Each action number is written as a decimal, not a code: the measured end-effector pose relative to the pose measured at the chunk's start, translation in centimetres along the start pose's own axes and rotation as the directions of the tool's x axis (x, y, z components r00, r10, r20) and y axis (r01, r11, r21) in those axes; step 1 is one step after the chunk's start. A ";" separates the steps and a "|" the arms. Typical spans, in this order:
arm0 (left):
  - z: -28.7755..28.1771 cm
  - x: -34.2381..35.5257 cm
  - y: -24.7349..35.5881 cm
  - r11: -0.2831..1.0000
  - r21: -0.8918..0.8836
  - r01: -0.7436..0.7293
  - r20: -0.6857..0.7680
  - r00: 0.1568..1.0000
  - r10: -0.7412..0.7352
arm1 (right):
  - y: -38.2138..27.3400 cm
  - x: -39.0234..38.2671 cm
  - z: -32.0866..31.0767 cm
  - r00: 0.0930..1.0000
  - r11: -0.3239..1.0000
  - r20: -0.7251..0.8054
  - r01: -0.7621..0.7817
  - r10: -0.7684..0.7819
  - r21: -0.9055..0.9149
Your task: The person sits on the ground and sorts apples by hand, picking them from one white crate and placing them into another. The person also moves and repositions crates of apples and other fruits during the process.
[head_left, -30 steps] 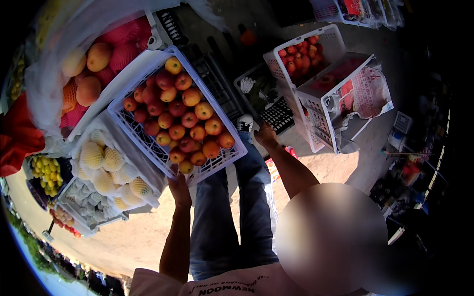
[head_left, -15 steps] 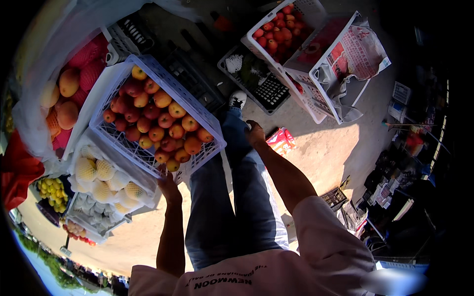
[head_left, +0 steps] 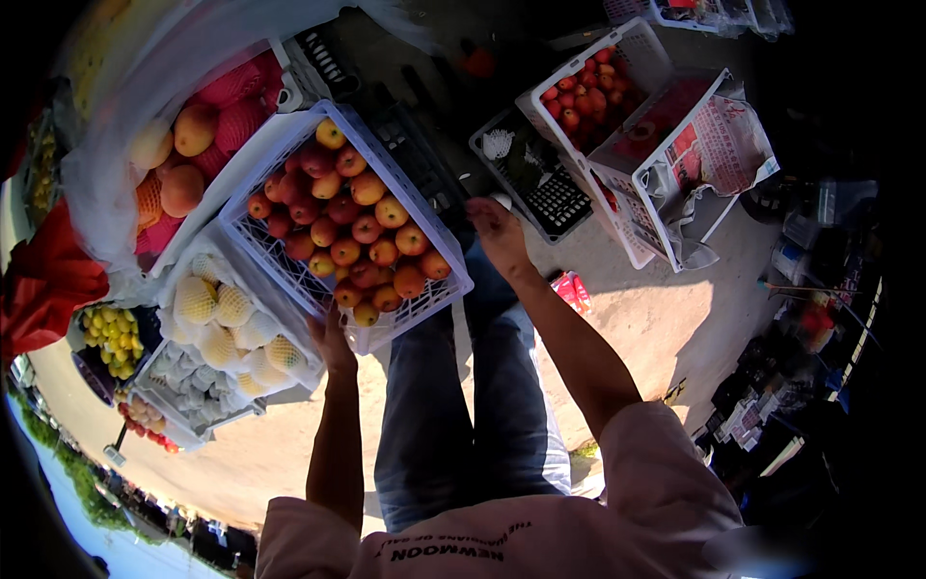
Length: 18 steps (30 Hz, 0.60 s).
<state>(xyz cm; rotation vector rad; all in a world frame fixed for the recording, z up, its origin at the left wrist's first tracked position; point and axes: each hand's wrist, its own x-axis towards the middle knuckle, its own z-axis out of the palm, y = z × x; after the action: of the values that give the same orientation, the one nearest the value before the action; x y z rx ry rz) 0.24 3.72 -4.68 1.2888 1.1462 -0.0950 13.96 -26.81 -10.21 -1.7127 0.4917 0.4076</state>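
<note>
A lavender plastic crate (head_left: 397, 323) holding red and yellow apples (head_left: 342, 207) sits left of centre, its near wall and part of its lattice floor bare. At its near left edge, my left hand (head_left: 333, 345) has its fingers curled over the rim, the tips partly hidden beside the apples. My right hand (head_left: 502, 241) hangs in the air off the crate's right side, above my leg. Its fingers are apart and nothing shows in them.
Netted pale fruit (head_left: 231, 323) fills a box left of the crate, with large orange fruit (head_left: 196, 130) behind. White crates, one holding red fruit (head_left: 584, 101), stand at the far right beside a black crate (head_left: 555, 198). A red packet (head_left: 571, 291) lies on the ground.
The whole view has shifted, so most things sit farther right. My right hand has come up and closer to the crate's right side, its fingers spreading. My left hand stays at the near edge.
</note>
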 end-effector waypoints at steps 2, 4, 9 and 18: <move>-0.8 1.0 -0.1 1.000 0.003 -0.007 0.020 1.000 0.007 | -0.6 4.0 2.2 0.998 0.955 0.061 0.049 -0.033 -0.294; -0.7 2.1 0.3 0.999 -0.021 0.031 0.016 0.999 -0.030 | 0.1 7.7 4.8 0.986 0.705 0.135 0.166 -0.100 -0.690; 0.0 2.5 0.2 0.999 -0.020 -0.038 0.006 0.999 0.038 | -0.5 13.7 9.4 0.860 0.462 0.233 0.451 -0.454 -0.764; 1.4 2.4 0.9 0.995 0.007 -0.099 -0.069 0.993 0.099 | -6.3 20.1 13.7 0.728 -0.005 0.636 0.657 -0.256 -0.754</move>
<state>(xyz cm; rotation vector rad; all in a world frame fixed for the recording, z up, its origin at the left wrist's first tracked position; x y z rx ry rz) 2.81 4.16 -5.99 1.3590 1.1397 0.0209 34.31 -14.33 -18.12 -2.8499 -0.9412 0.5211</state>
